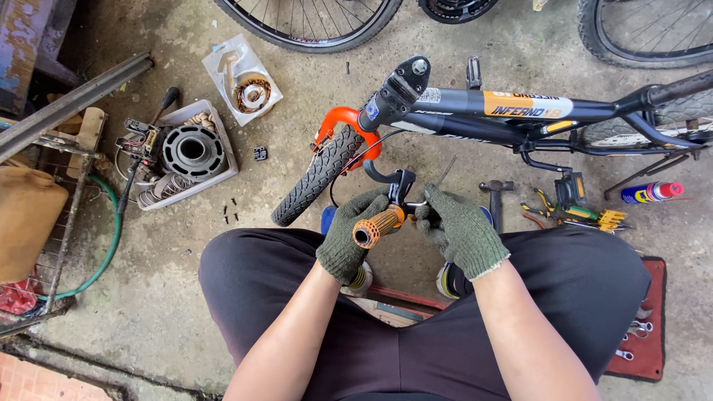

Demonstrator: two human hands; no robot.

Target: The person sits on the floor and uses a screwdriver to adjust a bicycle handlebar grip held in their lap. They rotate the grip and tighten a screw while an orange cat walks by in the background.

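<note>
Left hand (pixel 347 236), gloved in green, is wrapped around the orange handlebar grip (pixel 377 226), fingers closed on it just above the lap. Right hand (pixel 459 230), at three o'clock of the grip, pinches the bar beside the black brake lever (pixel 394 178). Beyond, at twelve o'clock, the small bicycle's frame (pixel 490 111) lies sideways, front tyre (pixel 316 178) at eleven. Far at ten o'clock, a tray of parts (pixel 223 156); at three, a spray can (pixel 652 192).

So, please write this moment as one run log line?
left hand: holds orange handlebar grip | right hand: at black brake lever | small bicycle: on concrete floor
</note>
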